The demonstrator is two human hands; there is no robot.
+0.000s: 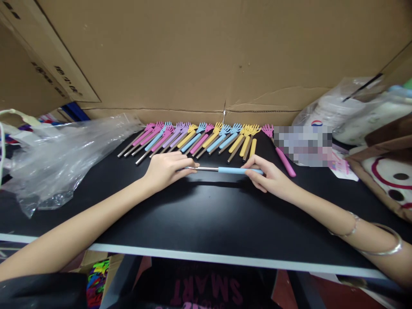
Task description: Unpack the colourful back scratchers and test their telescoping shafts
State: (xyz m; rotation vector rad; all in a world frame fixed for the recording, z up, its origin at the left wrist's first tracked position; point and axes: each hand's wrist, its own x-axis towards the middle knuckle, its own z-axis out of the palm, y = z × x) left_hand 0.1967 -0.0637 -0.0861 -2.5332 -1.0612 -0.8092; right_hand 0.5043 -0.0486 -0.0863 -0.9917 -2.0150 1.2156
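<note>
A back scratcher with a light blue handle (233, 171) is held level above the black table, its shadow falling beneath it. My left hand (169, 169) pinches the end of its thin metal rod; the claw end is hidden by the fingers. At the other end, my right hand (268, 172) grips the blue handle between thumb and fingers. Just beyond my hands lies a row of back scratchers (193, 139) with pink, blue, purple and yellow claws, several with bare metal tubes. One pink back scratcher (285, 161) lies apart, to the right of the row.
Clear plastic bags (74, 159) lie on the left. A cardboard wall (206, 56) closes off the back. On the right stand a white tub in plastic (336, 113) and a brown-edged bag (363, 165). Under the table's pale front edge (225, 259) is a box with colourful pieces (96, 281).
</note>
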